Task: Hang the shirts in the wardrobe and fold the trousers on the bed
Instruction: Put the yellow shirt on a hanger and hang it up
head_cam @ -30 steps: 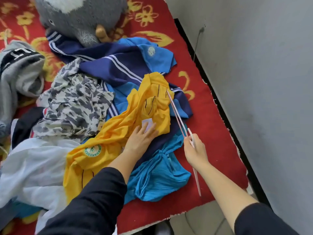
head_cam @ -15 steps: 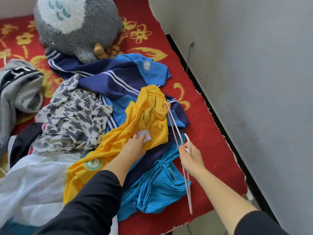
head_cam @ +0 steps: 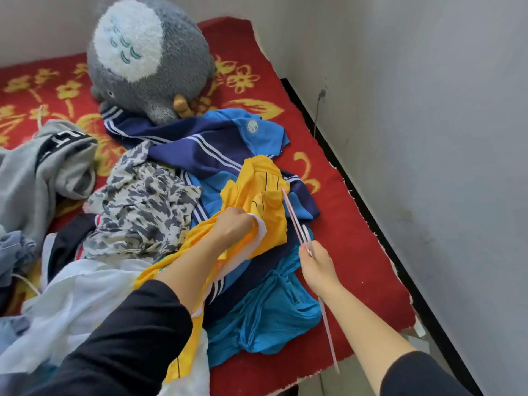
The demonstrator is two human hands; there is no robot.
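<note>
Yellow shirt (head_cam: 257, 201), crumpled, gripped by left hand (head_cam: 233, 227); right hand (head_cam: 317, 264) clasps pink hanger (head_cam: 294, 215).

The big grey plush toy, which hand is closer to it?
Left. The left hand grips the yellow shirt just below the plush toy; the right hand, holding the pink hanger, is lower and farther right.

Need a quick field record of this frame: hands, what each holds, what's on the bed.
left hand: gripping the yellow shirt at its white label
right hand: holding a pink clothes hanger, tip touching the shirt
bed: red floral blanket
pile: blue polo shirt, camouflage garment, grey hoodie, teal garment
other: grey plush toy
wardrobe: not in view
</note>
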